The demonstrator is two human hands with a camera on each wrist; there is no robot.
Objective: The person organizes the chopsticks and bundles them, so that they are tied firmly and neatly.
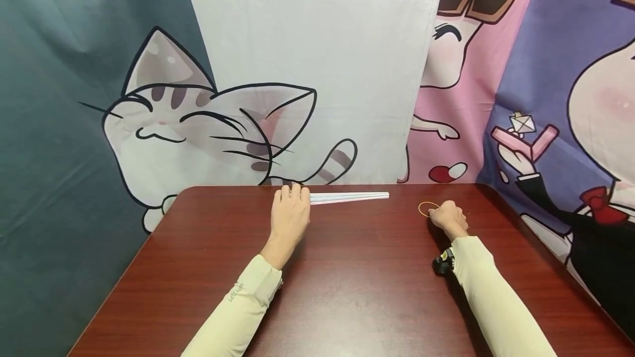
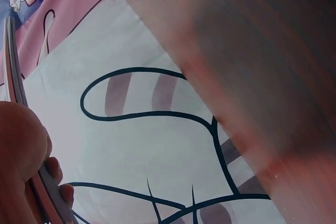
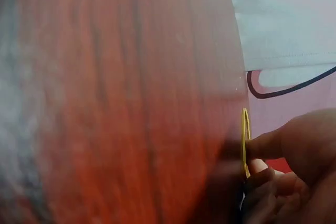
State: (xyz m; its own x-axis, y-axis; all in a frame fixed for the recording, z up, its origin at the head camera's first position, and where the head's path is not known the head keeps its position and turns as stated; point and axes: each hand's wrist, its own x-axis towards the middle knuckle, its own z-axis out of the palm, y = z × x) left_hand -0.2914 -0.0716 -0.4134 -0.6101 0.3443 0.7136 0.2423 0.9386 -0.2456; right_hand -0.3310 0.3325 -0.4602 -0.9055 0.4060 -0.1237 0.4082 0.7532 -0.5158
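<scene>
Two long pale sleeves, the left sleeve (image 1: 233,299) marked with small dark writing and the right sleeve (image 1: 488,285) plain, reach over a red-brown table (image 1: 367,274). Its smooth top shows streaky wood grain, a whitish sheen in the near middle, and rounded far corners. A small black device (image 1: 441,262) sits at the right wrist.

Farther out, the right hand (image 1: 448,219) pinches a rubber band (image 3: 243,135) between thumb and fingers. The band is thin and yellow, a loop standing out to the left of the hand over the far right part of the table.

The left hand (image 1: 290,216) is clamped round one end of some sticks (image 1: 349,198), near the far edge. They are slim, straight and pale, with grey and pinkish sides, and their free ends point right, towards the band but well apart from it.

Behind the table hangs a creased printed cloth (image 1: 317,26): a smiling striped cat (image 1: 163,153) on the left, cartoon people on pink and violet to the right.
</scene>
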